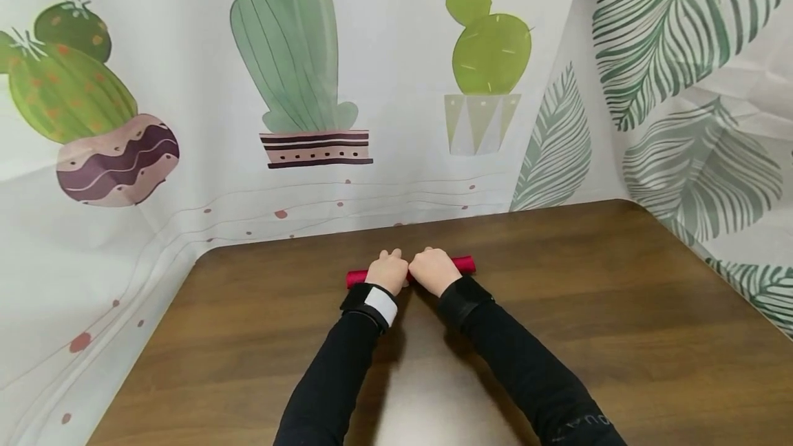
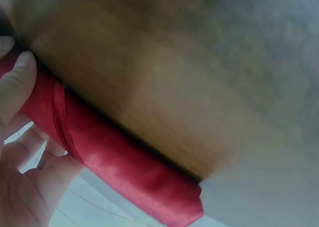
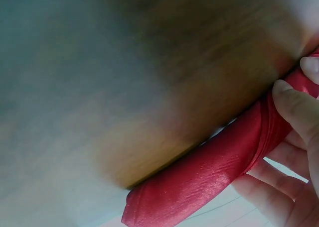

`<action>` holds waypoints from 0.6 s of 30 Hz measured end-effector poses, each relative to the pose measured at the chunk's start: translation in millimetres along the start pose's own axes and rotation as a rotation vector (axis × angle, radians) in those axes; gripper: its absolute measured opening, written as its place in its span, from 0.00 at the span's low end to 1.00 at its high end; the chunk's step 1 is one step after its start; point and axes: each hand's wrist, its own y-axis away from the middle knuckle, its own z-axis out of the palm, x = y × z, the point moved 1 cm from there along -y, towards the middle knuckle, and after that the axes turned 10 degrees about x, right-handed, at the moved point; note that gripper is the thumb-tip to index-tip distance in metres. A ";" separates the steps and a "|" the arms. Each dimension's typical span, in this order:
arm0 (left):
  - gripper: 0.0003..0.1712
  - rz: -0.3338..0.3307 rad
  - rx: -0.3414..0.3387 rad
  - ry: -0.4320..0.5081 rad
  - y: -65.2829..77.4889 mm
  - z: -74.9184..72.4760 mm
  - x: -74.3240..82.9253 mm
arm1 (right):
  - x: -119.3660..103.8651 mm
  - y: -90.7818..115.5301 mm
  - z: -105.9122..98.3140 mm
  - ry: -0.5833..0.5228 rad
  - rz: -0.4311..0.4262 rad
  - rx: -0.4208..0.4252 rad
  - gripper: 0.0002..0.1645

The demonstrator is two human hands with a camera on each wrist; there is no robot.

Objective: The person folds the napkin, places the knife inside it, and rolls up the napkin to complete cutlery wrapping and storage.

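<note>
A red satin cloth (image 1: 464, 265), rolled into a narrow tube, lies crosswise on the table near its far edge. My left hand (image 1: 387, 272) and right hand (image 1: 434, 271) grip the roll side by side at its middle, close together. In the left wrist view, the thumb lies along the near side of the rolled cloth (image 2: 124, 157), with the other fingers around its far side. The right wrist view has the right thumb on the same roll (image 3: 204, 177), fingers curled beyond it. Folded edges run slantwise across the roll beside each hand.
The brown wooden table (image 1: 260, 370) has rounded far corners. Behind it hangs a white curtain (image 1: 403, 88) printed with cacti, and at the right a sheet with green leaves (image 1: 700, 157). Black-sleeved forearms with wristbands (image 1: 464, 300) reach in from the front.
</note>
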 end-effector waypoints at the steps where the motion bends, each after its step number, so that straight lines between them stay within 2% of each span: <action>1: 0.11 0.006 0.008 0.000 -0.3 1.3 -0.1 | 1.0 0.6 0.6 0.000 0.006 -0.006 0.14; 4: 0.13 0.019 0.013 -0.003 0.3 4.8 -3.1 | 3.1 1.2 1.5 -0.037 0.025 -0.064 0.06; 5: 0.15 0.021 0.011 0.006 0.7 5.5 -4.5 | 3.8 1.0 1.2 -0.058 0.035 -0.093 0.06; 8: 0.20 0.027 0.000 0.026 2.6 6.8 -9.1 | 6.5 1.0 -1.9 -0.132 0.074 -0.173 0.19; 10: 0.24 0.029 0.007 0.054 6.3 4.1 -9.6 | 7.9 3.0 -7.4 -0.184 0.114 -0.191 0.23; 13: 0.30 0.008 0.039 0.087 15.0 -9.0 -6.6 | 9.9 8.6 -20.8 -0.236 0.173 -0.161 0.28; 16: 0.33 -0.013 0.102 0.094 27.2 -25.5 -0.4 | 9.7 18.4 -36.5 -0.244 0.221 -0.113 0.31; 18: 0.33 -0.019 0.132 0.079 36.8 -33.2 3.7 | 7.5 27.0 -45.3 -0.239 0.245 -0.110 0.33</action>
